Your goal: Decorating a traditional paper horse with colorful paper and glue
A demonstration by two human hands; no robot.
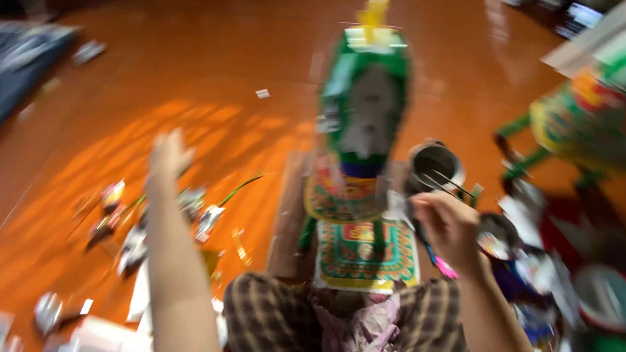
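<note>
An orange floor (pixel 200 67) is littered with paper scraps (pixel 134 239) at left. The left hand (pixel 167 153) reaches out above them, fingers blurred, holding nothing. The green paper figure (pixel 363 116) stands in the middle. At right, the right hand (pixel 447 222) pinches a thin stick (pixel 438 184) near a metal cup (pixel 435 164).

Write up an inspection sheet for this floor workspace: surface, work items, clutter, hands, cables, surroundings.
Surface: glossy orange-brown floor, sunlit in patches; picture is motion-blurred.
Work items: green paper horse figure upright before the person, above a patterned decorated panel; small metal pot beside it.
Clutter: paper scraps scattered at left; round tins and coloured bits crowded at right.
Hands: left hand raised, fingers spread, holding nothing. Right hand closed around thin sticks whose tips reach the pot.
Cables: nothing seen.
Surroundings: second green decorated figure at right; dark mat far left; checked trousers at bottom.
</note>
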